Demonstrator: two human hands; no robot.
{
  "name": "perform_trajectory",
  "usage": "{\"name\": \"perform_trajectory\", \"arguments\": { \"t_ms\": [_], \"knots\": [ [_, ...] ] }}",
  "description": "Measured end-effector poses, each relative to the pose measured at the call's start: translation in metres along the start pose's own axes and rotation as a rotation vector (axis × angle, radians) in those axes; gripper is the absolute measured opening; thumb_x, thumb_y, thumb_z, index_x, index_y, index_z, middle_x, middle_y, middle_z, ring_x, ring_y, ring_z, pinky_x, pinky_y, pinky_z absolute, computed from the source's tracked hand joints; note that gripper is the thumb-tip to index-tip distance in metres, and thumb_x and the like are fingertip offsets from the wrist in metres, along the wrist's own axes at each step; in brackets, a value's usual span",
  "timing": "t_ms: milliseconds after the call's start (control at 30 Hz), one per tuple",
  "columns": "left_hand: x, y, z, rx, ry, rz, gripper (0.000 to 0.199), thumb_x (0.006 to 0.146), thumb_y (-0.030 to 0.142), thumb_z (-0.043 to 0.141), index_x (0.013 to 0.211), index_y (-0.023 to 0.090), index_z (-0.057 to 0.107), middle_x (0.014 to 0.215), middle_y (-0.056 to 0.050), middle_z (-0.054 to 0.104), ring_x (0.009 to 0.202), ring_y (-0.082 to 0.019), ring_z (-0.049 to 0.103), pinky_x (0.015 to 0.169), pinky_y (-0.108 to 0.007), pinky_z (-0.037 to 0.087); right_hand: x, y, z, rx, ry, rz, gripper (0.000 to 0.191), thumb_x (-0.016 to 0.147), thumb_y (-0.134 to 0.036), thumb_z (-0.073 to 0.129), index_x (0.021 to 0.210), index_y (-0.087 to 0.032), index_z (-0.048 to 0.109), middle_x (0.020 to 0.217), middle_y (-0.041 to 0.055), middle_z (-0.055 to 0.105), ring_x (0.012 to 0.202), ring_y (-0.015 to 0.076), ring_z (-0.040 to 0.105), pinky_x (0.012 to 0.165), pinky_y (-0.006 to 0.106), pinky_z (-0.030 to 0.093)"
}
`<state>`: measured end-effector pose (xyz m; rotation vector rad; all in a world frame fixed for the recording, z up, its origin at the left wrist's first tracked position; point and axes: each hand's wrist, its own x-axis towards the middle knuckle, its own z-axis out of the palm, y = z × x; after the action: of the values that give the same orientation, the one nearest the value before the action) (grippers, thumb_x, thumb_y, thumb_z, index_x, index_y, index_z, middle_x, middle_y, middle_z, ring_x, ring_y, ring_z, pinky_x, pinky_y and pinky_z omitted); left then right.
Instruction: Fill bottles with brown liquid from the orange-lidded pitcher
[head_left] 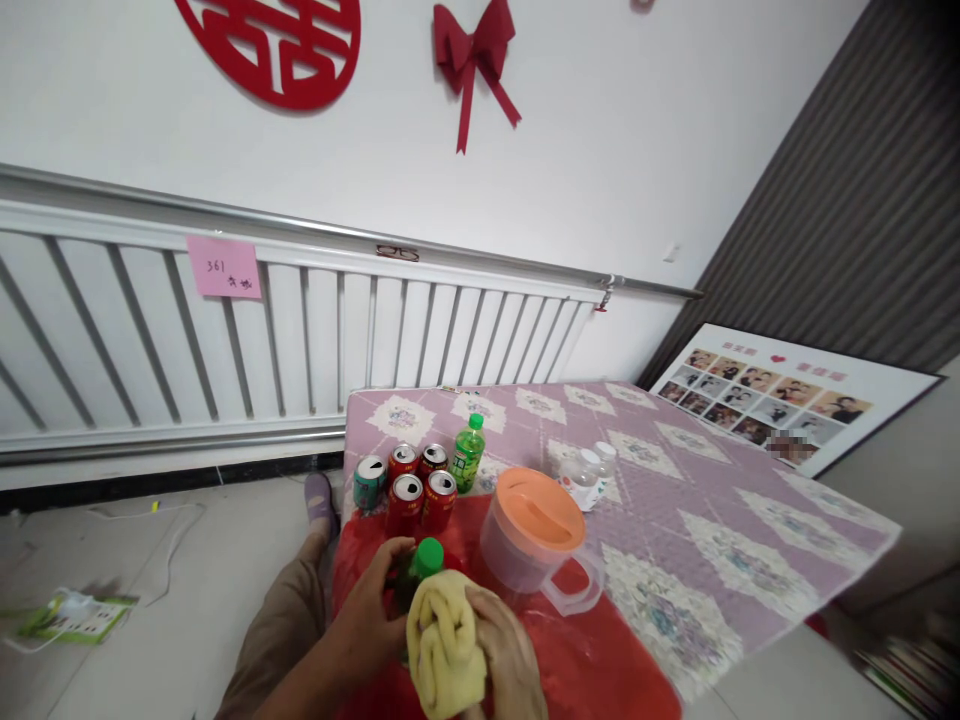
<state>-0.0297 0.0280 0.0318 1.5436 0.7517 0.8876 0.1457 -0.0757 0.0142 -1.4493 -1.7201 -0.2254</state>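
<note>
My left hand is closed around a bottle with a green cap; most of the bottle's body is hidden by the hand and the cloth. A folded yellow cloth is in my right hand, its fingers wrapped round the far side. The cloth is against the bottle, or just in front of it; I cannot tell which. Beyond my hands stand several drink cans and an upright green bottle. To the right is a clear plastic jug with an orange lid.
A red mat lies on the purple patterned tablecloth. Clear containers with white lids stand behind the jug. A white radiator runs along the wall. A photo board leans at the right.
</note>
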Motion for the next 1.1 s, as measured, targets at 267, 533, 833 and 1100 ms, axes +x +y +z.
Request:
{"name": "perform_trajectory", "arguments": {
  "t_ms": [267, 533, 833, 1100],
  "knots": [
    [-0.001, 0.002, -0.013, -0.015, -0.120, 0.005, 0.063, 0.069, 0.016, 0.066, 0.128, 0.022, 0.042, 0.132, -0.010, 0.055, 0.121, -0.026, 0.053, 0.106, -0.041, 0.041, 0.002, -0.002, -0.016, 0.088, 0.160, 0.129, 0.027, 0.081, -0.035, 0.055, 0.107, -0.028, 0.059, 0.118, 0.0087, 0.068, 0.110, 0.0324, 0.062, 0.089, 0.048, 0.050],
    [-0.009, -0.006, 0.008, 0.069, 0.133, -0.046, 0.070, 0.060, 0.016, 0.067, 0.126, 0.020, 0.043, 0.129, -0.012, 0.055, 0.118, -0.031, 0.054, 0.103, -0.047, 0.042, 0.046, -0.025, -0.022, 0.017, 0.010, 0.332, 0.049, 0.089, -0.027, 0.049, 0.137, -0.021, 0.043, 0.133, 0.0116, 0.058, 0.119, 0.0257, 0.057, 0.095, 0.037, 0.050],
    [-0.005, -0.006, -0.005, 0.066, 0.000, -0.008, 0.068, 0.067, 0.020, 0.066, 0.130, 0.022, 0.041, 0.131, -0.009, 0.057, 0.119, -0.027, 0.055, 0.106, -0.042, 0.042, 0.019, -0.009, -0.029, -0.087, -0.277, 0.161, 0.048, 0.081, -0.020, 0.055, 0.130, -0.020, 0.056, 0.115, 0.0103, 0.069, 0.098, 0.0225, 0.070, 0.079, 0.027, 0.059],
    [-0.003, -0.010, -0.011, 0.032, -0.074, -0.015, 0.073, 0.070, 0.024, 0.066, 0.137, 0.023, 0.037, 0.141, -0.010, 0.049, 0.129, -0.028, 0.047, 0.112, -0.045, 0.034, 0.035, -0.018, -0.044, -0.061, -0.103, 0.214, 0.049, 0.084, -0.025, 0.055, 0.133, -0.021, 0.051, 0.124, 0.0096, 0.065, 0.110, 0.0247, 0.064, 0.087, 0.032, 0.056]
  ]
}}
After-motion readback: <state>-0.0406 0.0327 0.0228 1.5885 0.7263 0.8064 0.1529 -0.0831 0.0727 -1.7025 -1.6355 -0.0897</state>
